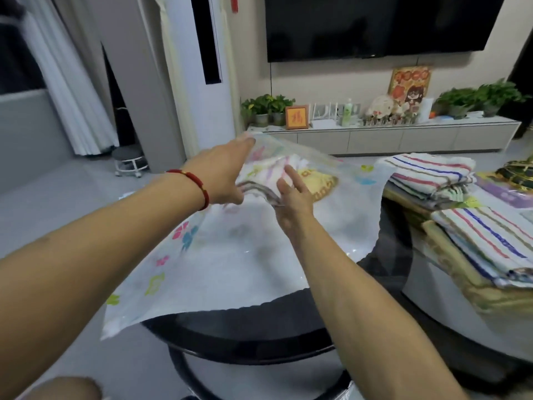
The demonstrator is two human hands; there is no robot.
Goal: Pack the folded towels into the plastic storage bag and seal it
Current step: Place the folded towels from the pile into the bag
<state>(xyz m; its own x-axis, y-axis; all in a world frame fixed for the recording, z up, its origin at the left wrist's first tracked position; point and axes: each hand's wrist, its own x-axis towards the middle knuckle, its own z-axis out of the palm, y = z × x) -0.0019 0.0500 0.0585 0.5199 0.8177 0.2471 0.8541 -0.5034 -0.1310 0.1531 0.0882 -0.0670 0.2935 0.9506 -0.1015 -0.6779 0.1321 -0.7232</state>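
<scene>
Now right hand [291,197] fingers [290,176] straight on towel [271,171]

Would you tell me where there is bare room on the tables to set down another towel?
Bare: the dark table edge nearest the person, below the bag. Crowded: the right table holds two towel stacks; both hands, left and right, work at the bag's mouth.

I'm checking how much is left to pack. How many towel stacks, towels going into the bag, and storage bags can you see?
Folded towel stacks waiting at the right: 2 (far stack, near stack)
Towel being pushed into the bag: 1 (towel)
Plastic storage bag: 1 (bag)
Total: 4
</scene>
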